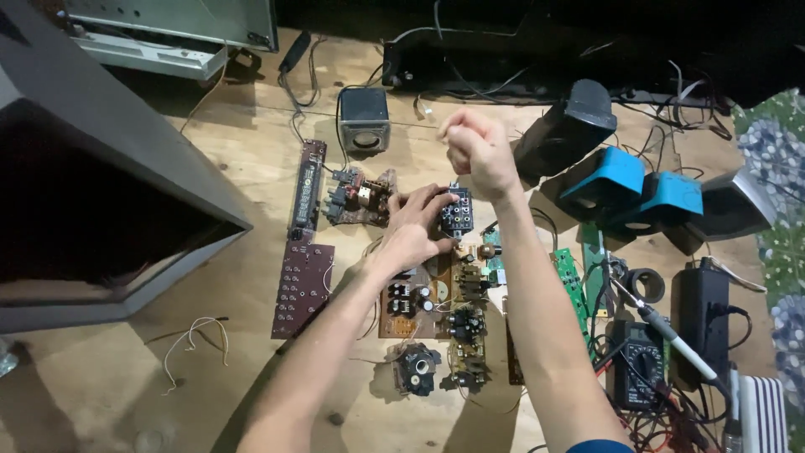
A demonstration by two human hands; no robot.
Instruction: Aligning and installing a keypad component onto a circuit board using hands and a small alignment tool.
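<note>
connector block: small black jack panel (458,213) with rows of round sockets, sits at top edge of brown circuit board (428,294), on the wooden floor (210,394)
left hand: left hand (412,228) lies over board's upper left, fingers (436,200) curled onto the block's left side, touching it; looks like a pinch on the block, thumb hidden
right hand: right hand (476,151) raised above the block, apart from it, fingers pressed together into a fist; seems to pinch something thin, too small to tell
handling: block likely light, rigid plastic; solder pins and board probably fragile, bend easily
where to hold: judged best by the block's side walls, not the sockets or pins
relative to grip: block just right of left fingertips, directly below right fist
nearby: long dark boards (304,252) left, grey speaker (365,117) above, blue speakers (637,189) right, multimeter (637,362) and soldering iron (671,335) lower right
</note>
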